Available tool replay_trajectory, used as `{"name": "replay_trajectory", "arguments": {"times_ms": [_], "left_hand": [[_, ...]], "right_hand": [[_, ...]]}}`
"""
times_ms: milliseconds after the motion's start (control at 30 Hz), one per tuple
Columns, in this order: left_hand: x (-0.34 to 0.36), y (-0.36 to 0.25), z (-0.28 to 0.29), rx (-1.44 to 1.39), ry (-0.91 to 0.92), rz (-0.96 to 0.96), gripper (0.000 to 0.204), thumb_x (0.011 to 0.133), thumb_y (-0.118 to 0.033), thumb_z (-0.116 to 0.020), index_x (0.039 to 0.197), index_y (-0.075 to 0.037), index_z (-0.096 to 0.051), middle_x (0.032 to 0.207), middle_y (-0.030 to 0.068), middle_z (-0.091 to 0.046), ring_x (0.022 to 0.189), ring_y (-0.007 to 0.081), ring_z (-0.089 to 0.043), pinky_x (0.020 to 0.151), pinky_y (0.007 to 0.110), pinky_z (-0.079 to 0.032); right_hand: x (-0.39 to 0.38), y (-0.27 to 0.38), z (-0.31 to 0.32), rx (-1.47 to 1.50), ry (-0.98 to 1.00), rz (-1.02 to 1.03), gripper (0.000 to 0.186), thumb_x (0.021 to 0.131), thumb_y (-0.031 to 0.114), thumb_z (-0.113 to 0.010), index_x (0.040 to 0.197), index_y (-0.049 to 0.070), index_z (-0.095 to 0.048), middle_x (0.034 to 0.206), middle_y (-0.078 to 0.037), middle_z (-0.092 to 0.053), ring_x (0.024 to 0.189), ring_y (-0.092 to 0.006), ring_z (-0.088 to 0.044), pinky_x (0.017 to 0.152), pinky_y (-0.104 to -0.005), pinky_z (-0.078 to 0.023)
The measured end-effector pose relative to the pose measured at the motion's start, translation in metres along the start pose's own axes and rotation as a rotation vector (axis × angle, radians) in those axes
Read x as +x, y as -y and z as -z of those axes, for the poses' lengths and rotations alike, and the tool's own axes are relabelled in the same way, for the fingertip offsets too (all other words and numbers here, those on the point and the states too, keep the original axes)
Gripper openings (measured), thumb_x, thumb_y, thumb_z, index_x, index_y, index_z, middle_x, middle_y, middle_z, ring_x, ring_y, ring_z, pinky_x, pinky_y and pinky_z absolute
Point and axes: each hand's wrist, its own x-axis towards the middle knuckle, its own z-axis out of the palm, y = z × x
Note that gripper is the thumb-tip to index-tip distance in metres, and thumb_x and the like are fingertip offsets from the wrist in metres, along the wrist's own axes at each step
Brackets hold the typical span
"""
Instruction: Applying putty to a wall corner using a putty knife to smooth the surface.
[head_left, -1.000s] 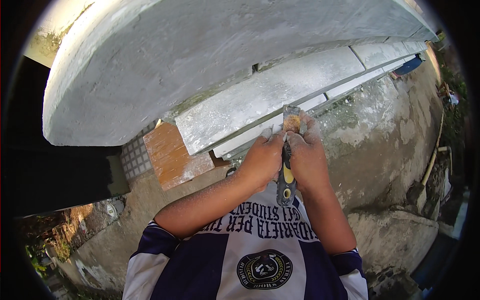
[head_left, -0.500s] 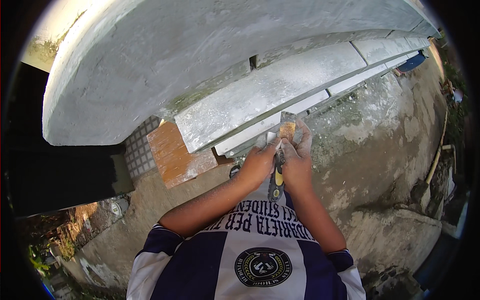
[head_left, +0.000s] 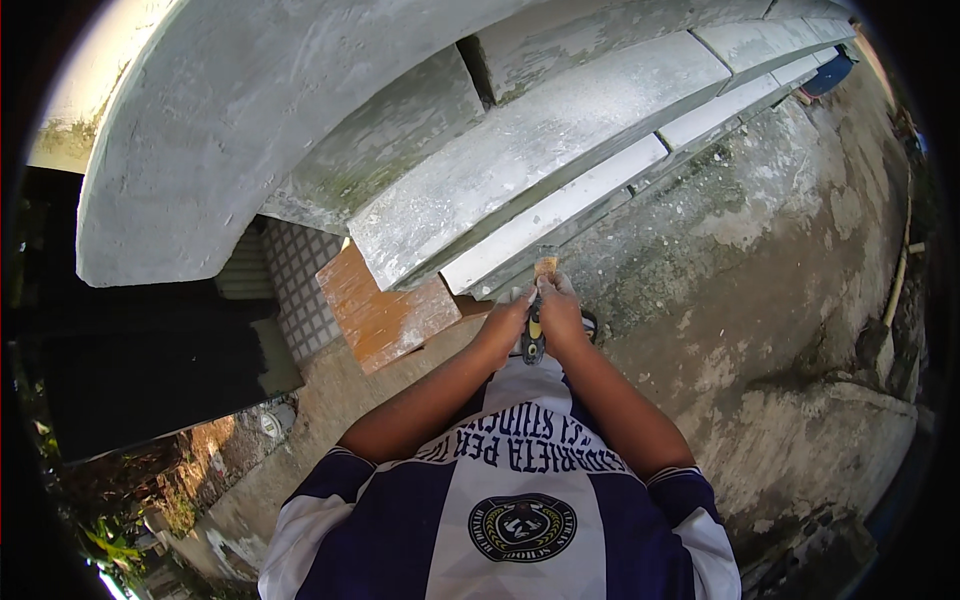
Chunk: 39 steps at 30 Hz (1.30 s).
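Both hands (head_left: 561, 314) hold a scraper (head_left: 546, 267) outdoors near whitish, stepped concrete ledges (head_left: 590, 115).

The place is an outdoor yard or walkway beside a building: weathered concrete ground (head_left: 760, 290), long pale slabs (head_left: 560, 135) under a curved grey ledge (head_left: 280, 110), a patch of checkered tile (head_left: 300, 290), a sunlit wall (head_left: 75, 125) and green plants (head_left: 112, 545).
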Motion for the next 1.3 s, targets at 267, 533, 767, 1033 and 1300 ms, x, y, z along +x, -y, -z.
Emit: {"name": "replay_trajectory", "arguments": {"times_ms": [267,533,767,1033,1300], "left_hand": [[-0.002,0.040,0.016,-0.204,0.008,0.021,0.027,0.094,-0.031,-0.053,0.105,-0.007,-0.059,0.090,0.0013,-0.060,0.082,0.0111,-0.057,0.074,0.026,-0.044],[-0.016,0.077,0.000,-0.196,-0.229,-0.065,0.033,0.093,-0.031,-0.056,0.101,0.001,-0.060,0.088,0.0055,-0.062,0.079,0.0119,-0.057,0.068,0.027,-0.045],[-0.020,0.110,-0.023,-0.342,-0.252,-0.104,0.030,0.096,-0.025,-0.053,0.108,0.002,-0.059,0.094,0.0043,-0.062,0.084,0.0106,-0.056,0.071,0.025,-0.045],[-0.013,0.129,-0.028,-0.369,-0.340,-0.034,0.026,0.096,-0.025,-0.055,0.104,-0.002,-0.062,0.089,0.0019,-0.063,0.079,0.0083,-0.056,0.069,0.024,-0.044],[-0.016,0.122,0.001,-0.518,-0.406,-0.157,0.024,0.093,-0.023,-0.061,0.097,0.000,-0.063,0.085,0.0011,-0.064,0.075,0.0087,-0.057,0.067,0.026,-0.045]], "right_hand": [[-0.018,-0.016,-0.014,-0.009,-0.018,-0.088,0.025,0.097,0.015,-0.046,0.112,-0.003,-0.056,0.098,-0.008,-0.061,0.086,-0.0132,-0.056,0.077,-0.0268,-0.045],[-0.026,-0.051,-0.001,-0.328,-0.054,0.135,0.021,0.093,0.016,-0.052,0.093,-0.004,-0.059,0.076,-0.018,-0.061,0.067,-0.0280,-0.058,0.065,-0.0388,-0.045],[-0.029,-0.047,0.029,-0.430,0.143,0.046,0.019,0.092,0.016,-0.053,0.089,-0.002,-0.058,0.074,-0.017,-0.060,0.067,-0.0289,-0.057,0.065,-0.0382,-0.044],[-0.033,-0.056,0.040,-0.563,0.183,0.137,0.026,0.095,0.019,-0.049,0.088,-0.004,-0.056,0.078,-0.022,-0.060,0.073,-0.0381,-0.059,0.066,-0.0438,-0.044],[-0.032,-0.065,0.009,-0.598,0.292,0.134,0.031,0.097,0.023,-0.046,0.086,-0.003,-0.057,0.076,-0.023,-0.059,0.071,-0.0391,-0.058,0.066,-0.0431,-0.044]]}}
